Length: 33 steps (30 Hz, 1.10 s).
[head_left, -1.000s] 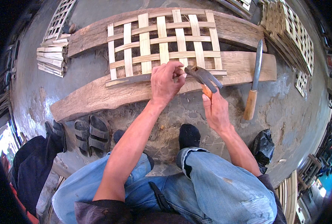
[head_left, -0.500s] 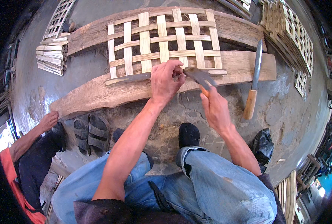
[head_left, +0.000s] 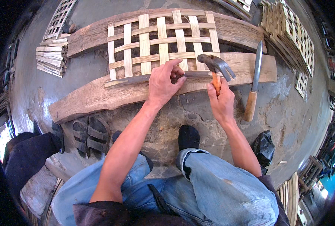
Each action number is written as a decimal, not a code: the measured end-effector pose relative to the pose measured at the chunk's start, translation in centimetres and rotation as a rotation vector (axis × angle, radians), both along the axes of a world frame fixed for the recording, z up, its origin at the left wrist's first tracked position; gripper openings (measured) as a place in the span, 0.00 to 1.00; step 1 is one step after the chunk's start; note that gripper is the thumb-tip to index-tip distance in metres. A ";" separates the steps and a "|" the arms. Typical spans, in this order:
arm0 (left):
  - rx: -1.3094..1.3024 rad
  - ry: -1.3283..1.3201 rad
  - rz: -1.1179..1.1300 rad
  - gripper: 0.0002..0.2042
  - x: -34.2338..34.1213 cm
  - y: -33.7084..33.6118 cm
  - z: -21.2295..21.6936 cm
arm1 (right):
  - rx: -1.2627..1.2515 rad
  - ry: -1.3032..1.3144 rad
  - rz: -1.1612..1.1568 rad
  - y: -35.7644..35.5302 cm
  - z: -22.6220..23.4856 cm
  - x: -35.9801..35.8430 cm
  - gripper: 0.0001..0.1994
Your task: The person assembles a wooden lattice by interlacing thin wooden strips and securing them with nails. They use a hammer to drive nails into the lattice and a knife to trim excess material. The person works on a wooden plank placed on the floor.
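Observation:
A woven lattice panel (head_left: 162,35) of pale wooden slats lies across two thick, rough planks. Along its near edge runs a darker narrow strip (head_left: 128,80), resting on the near plank (head_left: 88,97). My left hand (head_left: 162,83) is at this strip, thumb and fingers curled into a pinch; whatever is between the fingertips is too small to make out. A claw hammer (head_left: 217,64) with an orange handle is in my right hand (head_left: 222,101). Its head is raised just right of my left fingertips, apart from them.
A long knife (head_left: 255,81) with a wooden handle leans against the near plank's right end. Stacked lattice panels (head_left: 287,35) stand far right, bundled slats (head_left: 51,56) far left. Sandals (head_left: 97,132), another person's dark-clothed leg (head_left: 32,152) and a black plastic bag (head_left: 263,148) are nearer.
The hammer head has moved up and right, away from my left fingertips. My left hand keeps its pinch at the strip. The other person's hand has left the near plank's left end.

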<state>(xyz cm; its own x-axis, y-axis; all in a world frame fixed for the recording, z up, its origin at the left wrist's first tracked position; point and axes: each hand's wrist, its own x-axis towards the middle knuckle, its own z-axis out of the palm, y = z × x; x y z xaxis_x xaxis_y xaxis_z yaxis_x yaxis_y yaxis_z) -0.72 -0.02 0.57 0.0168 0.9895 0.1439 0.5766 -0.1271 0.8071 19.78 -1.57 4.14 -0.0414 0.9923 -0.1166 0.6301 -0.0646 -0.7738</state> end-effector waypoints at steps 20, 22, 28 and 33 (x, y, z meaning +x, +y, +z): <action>-0.024 0.239 -0.345 0.04 -6.9 5.9 5.5 | 0.054 0.442 -0.256 -3.3 -2.4 3.6 0.20; -0.082 0.358 -0.491 0.04 -8.8 7.1 6.7 | 0.057 0.491 -0.255 -2.9 -0.4 2.9 0.21; -0.355 0.315 -0.589 0.06 -9.3 7.5 9.0 | 0.201 0.477 -0.214 0.1 7.5 0.5 0.19; -0.491 0.302 -0.603 0.10 -7.8 7.1 6.2 | 0.230 0.449 -0.112 2.8 13.6 1.0 0.17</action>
<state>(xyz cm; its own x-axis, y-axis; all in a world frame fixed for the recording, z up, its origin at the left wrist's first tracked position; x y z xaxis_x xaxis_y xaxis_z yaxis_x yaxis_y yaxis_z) -8.52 7.03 6.75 0.5327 0.7474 -0.3971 0.7229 -0.1578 0.6727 20.77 1.27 17.78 0.0708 0.9914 0.1096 0.2310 0.0906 -0.9687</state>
